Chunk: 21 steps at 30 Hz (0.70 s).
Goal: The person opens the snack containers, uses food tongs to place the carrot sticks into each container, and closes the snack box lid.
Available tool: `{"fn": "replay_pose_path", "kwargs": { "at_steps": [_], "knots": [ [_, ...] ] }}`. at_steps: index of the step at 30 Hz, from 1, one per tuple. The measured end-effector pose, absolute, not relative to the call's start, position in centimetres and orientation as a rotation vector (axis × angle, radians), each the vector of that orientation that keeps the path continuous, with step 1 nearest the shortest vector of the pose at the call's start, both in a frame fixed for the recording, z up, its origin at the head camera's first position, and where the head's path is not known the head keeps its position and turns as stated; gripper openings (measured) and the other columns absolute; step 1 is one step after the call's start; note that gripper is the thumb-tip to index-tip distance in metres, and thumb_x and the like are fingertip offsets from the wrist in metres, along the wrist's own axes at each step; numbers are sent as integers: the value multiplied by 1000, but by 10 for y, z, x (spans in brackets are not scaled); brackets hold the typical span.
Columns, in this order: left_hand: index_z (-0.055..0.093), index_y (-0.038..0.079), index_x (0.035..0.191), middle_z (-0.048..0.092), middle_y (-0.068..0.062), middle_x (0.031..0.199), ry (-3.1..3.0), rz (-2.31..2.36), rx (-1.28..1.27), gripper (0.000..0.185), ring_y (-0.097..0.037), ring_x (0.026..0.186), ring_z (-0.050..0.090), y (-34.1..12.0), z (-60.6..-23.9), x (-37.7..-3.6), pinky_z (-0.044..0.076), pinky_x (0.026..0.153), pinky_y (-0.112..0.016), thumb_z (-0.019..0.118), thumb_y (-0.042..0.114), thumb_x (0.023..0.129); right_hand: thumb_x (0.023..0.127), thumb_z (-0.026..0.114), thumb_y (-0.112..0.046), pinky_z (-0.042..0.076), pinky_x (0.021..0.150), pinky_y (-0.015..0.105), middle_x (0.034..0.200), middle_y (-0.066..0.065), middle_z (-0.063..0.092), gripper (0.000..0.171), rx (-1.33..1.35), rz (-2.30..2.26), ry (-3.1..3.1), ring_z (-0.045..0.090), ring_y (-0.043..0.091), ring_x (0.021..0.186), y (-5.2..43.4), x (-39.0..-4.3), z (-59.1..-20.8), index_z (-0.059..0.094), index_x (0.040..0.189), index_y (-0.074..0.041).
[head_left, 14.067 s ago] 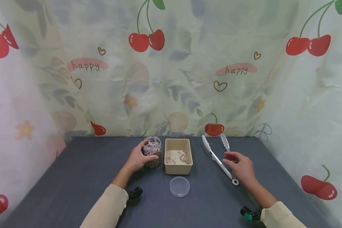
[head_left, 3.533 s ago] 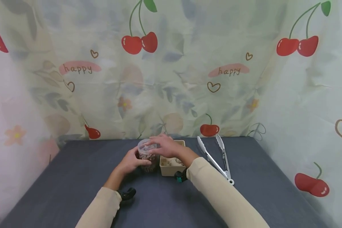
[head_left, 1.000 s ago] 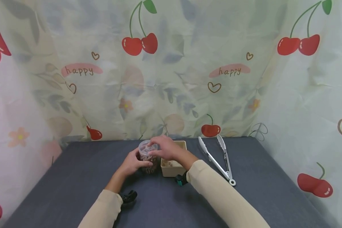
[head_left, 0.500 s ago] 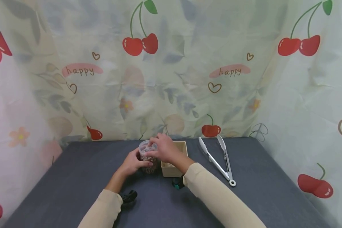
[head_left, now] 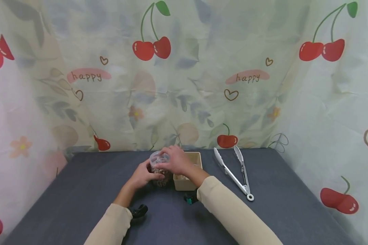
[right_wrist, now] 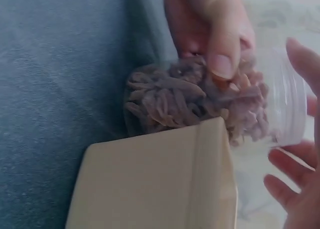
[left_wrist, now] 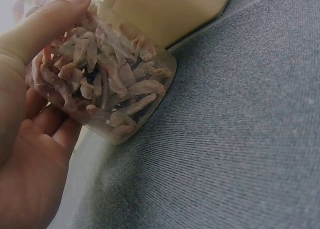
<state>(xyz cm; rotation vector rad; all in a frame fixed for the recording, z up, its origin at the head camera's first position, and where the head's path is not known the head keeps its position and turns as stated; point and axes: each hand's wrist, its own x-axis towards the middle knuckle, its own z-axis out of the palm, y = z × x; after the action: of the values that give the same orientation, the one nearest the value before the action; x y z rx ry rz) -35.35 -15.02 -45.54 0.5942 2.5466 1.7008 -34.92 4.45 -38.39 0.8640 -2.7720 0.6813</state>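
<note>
Mostly hidden jar under right hand

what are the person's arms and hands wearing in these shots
Both arms are in long cream-beige sleeves that end at the wrists. The left hand and right hand are bare, with no gloves or rings visible. A small black device sits at the left wrist, and a black and teal one at the right.
</note>
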Motion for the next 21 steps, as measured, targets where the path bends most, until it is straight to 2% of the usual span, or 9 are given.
{"fn": "replay_pose_path", "kwargs": {
  "at_steps": [4,8,21],
  "knots": [
    [52,0,130,62,-12,113,2538,1697,623,63,-21,96,61,-148,-450,-348,50,79,-33,83,16,78,87,71,-45,42,95,42,128,-3,59,47,954,854,-2814,51,21,118,49,-354,-380,63,128,-24],
    [51,0,131,62,-12,113,2556,1678,627,65,-21,96,60,-148,-447,-348,49,79,-33,84,16,77,88,72,-38,39,99,44,134,-4,57,48,1028,898,-2809,47,21,123,54,-357,-380,61,133,-23],
    [54,4,129,63,-10,108,2599,1688,577,66,-21,92,61,-145,-454,-358,49,76,-33,86,21,74,87,72,-39,39,97,44,131,-5,60,48,1009,808,-2774,50,22,116,55,-359,-380,63,131,-23]
  ]
}}
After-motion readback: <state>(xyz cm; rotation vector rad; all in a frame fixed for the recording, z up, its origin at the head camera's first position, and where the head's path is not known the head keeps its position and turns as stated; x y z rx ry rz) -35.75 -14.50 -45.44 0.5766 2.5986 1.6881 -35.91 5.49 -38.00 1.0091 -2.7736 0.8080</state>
